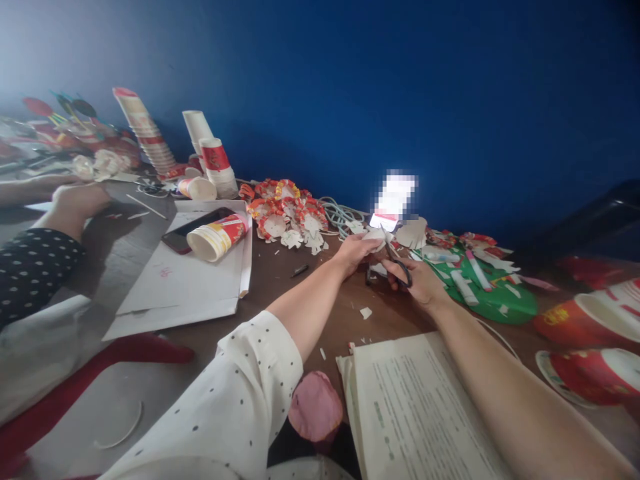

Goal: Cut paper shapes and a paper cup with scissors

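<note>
Scissors (388,247) at the white paper piece (374,235), clutter all round.
Left hand (356,252) has the paper pinched, fingers mostly closed; right hand (425,280) is curled round the scissor handles, just in front of a lit screen (393,200). Red-and-white cutouts (290,217) crowd the left, a scrap-littered green sheet (515,308) the right, printed pages (410,400) between the forearms.
</note>
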{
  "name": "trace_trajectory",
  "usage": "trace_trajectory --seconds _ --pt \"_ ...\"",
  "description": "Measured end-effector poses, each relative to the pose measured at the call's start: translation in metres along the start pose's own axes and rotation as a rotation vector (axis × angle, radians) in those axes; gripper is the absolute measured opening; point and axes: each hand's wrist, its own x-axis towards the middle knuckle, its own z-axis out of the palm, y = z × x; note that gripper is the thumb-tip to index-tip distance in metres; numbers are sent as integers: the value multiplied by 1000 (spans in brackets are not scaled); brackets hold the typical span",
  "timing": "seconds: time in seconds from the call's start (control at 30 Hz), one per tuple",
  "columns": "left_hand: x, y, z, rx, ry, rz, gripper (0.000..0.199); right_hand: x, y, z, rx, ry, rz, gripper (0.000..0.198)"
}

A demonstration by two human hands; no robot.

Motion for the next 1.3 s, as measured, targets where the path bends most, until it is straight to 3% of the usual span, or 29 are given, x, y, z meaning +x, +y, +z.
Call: trace_trajectory --seconds 0.43,1.07,1.3 --pt "-2 0 2 39 -27 5 3 2 4 -1 41 15 -3 42" --pt "3 -5 -1 33 -33 1 8 -2 -4 4 21 78 -23 49" --pt "0 -2 2 25 -23 -5 5 1 -1 6 60 92 13 43"
